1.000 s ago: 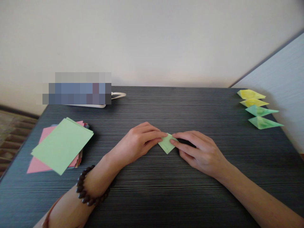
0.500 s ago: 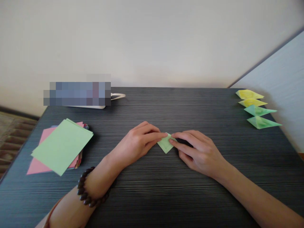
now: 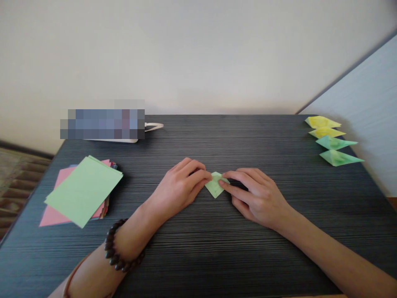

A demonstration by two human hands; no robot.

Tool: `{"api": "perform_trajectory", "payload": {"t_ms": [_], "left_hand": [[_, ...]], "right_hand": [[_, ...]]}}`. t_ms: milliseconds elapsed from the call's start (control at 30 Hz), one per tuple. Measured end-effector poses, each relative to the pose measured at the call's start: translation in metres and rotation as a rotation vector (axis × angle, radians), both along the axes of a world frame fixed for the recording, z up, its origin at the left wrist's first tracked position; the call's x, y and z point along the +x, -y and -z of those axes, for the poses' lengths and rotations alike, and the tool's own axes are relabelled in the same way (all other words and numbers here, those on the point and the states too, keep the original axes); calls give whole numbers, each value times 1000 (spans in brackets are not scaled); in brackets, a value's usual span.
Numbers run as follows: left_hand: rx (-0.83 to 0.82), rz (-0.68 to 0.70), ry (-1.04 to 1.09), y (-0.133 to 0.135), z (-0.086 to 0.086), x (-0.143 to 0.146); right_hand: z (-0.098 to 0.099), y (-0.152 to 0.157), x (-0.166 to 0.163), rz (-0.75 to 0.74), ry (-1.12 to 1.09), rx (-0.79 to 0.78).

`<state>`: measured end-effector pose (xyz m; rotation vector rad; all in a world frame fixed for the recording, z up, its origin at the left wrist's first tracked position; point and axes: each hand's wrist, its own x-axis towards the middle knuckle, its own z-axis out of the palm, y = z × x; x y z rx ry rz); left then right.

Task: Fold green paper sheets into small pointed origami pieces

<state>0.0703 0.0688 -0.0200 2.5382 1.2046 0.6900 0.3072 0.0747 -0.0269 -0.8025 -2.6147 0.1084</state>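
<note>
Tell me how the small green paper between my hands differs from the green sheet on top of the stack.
The small paper looks folded into a compact diamond; the top sheet lies flat and looks larger. The left hand and right hand touch the small paper; neither touches the top sheet. Both are light green.

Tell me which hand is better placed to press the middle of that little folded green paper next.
Probably the right hand: one of its fingertips lies over the folded green paper near the middle, while the left hand is at the paper's left edge.
</note>
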Motion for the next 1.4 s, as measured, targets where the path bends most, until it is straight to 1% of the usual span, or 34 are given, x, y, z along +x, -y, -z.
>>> {"api": "perform_trajectory", "payload": {"t_ms": [133, 267, 400, 567, 667, 733, 800, 867, 933, 1000, 1067, 1133, 1233, 1400], "left_hand": [[-19, 17, 10, 0, -1, 1], [-45, -82, 31, 1, 0, 4], [13, -154, 5, 4, 4, 8], [-15, -170, 110, 6, 8, 13], [-45, -179, 187, 4, 7, 15], [-80, -191, 215, 4, 5, 16], [-141, -212, 249, 4, 1, 17], [-237, -248, 301, 4, -2, 17], [-367, -281, 390, 5, -6, 18], [-505, -285, 530, 6, -8, 18], [-631, -271, 667, 6, -11, 19], [-736, -259, 748, 5, -13, 19], [-849, -245, 790, 4, -16, 19], [-966, -250, 792, 3, -17, 17]], "right_hand": [[0, 1, 0, 18, 6, -2], [0, 2, -1, 42, 12, 11], [0, 2, -3, 60, -17, -4], [-2, -1, -9, 114, -149, -113], [-3, -3, -14, 189, -232, -193], [-4, -3, -18, 266, -272, -275], [-5, -3, -20, 341, -321, -382], [-6, -3, -21, 388, -412, -498], [-8, -3, -21, 387, -533, -610], [-9, -4, -20, 368, -610, -700], [-11, -5, -18, 348, -613, -757], [-12, -6, -17, 337, -591, -803], [-14, -6, -15, 357, -602, -859], [-18, -7, -14, 427, -610, -928]]}}
